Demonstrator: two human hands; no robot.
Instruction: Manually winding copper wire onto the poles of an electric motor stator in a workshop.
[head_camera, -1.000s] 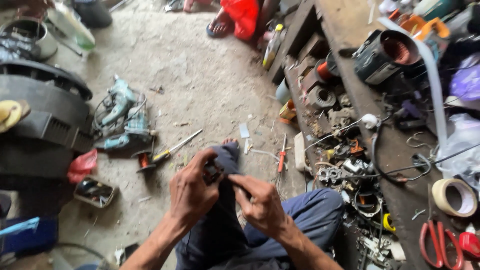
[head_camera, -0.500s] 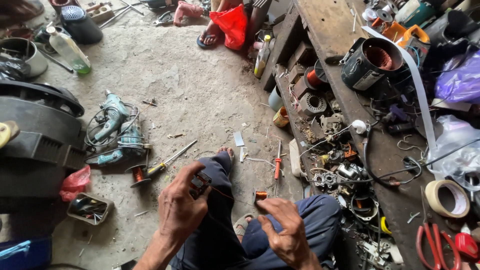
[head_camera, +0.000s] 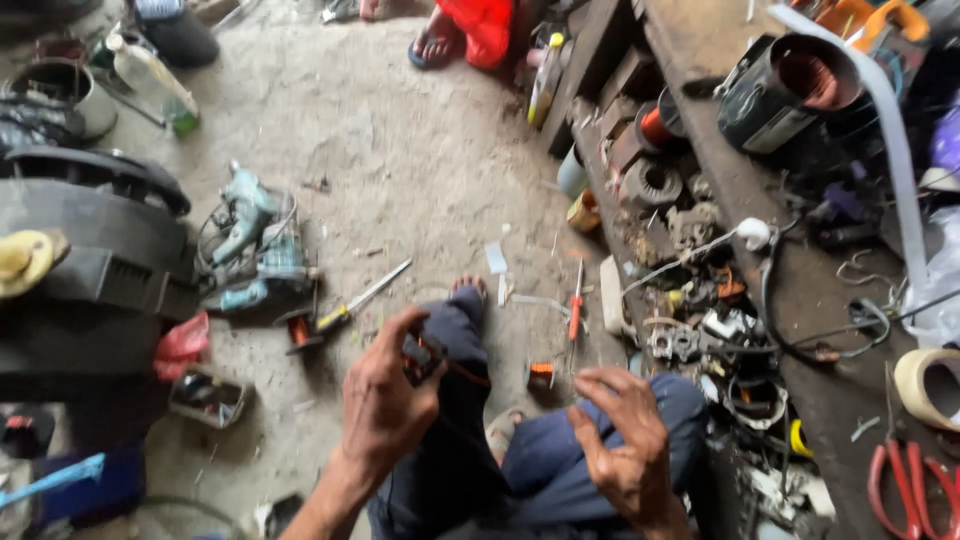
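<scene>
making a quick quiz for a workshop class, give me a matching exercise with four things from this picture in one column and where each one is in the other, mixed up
Things
1. small dark part with orange wire
2. red-handled pliers
3. teal power drill
4. orange-handled screwdriver

Places
A. on the concrete floor by the bare foot
B. at the bench's near right end, below the tape roll
C. pinched in the left hand
D. on the floor at left, beside the black housing

Pairs: 1-C, 2-B, 3-D, 4-A. The right hand is open and holds nothing.
</scene>
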